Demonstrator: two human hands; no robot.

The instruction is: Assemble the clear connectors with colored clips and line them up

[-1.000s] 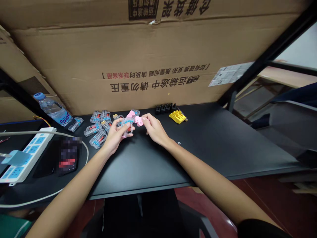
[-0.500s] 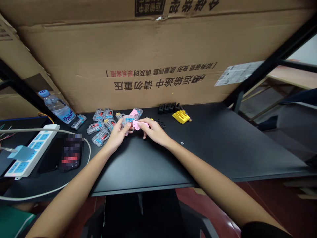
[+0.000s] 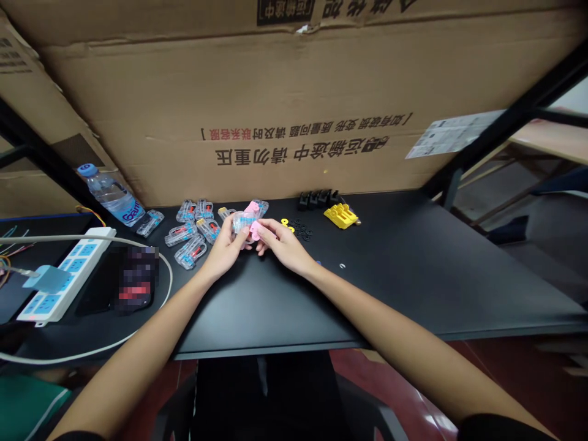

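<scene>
My left hand (image 3: 225, 250) is closed around a clear plastic lock-like piece (image 3: 241, 222) with blue parts inside. My right hand (image 3: 288, 250) pinches a small pink plastic part (image 3: 256, 229) against the clear piece's right side. Behind my fingertips another pink part (image 3: 252, 207) shows, partly covered by the clear piece. Several similar clear pieces (image 3: 190, 251) with blue and red insides lie left of my left hand. Beyond my right hand are small yellow rings (image 3: 285, 222) and black rings (image 3: 305, 233) on the black table (image 3: 275, 312).
A yellow plastic part (image 3: 340, 215) and a row of black parts (image 3: 318, 199) sit at the back, before a cardboard wall (image 3: 294, 79). Leftward are a water bottle (image 3: 111, 195), a white power strip (image 3: 68, 269) and a looping cable (image 3: 171, 275). A small white clip (image 3: 342, 266) lies rightward.
The view has shifted slightly, moving the scene a little to the right. My right fingers have shifted on the pink part, covering more of it. Both hands keep their holds.
</scene>
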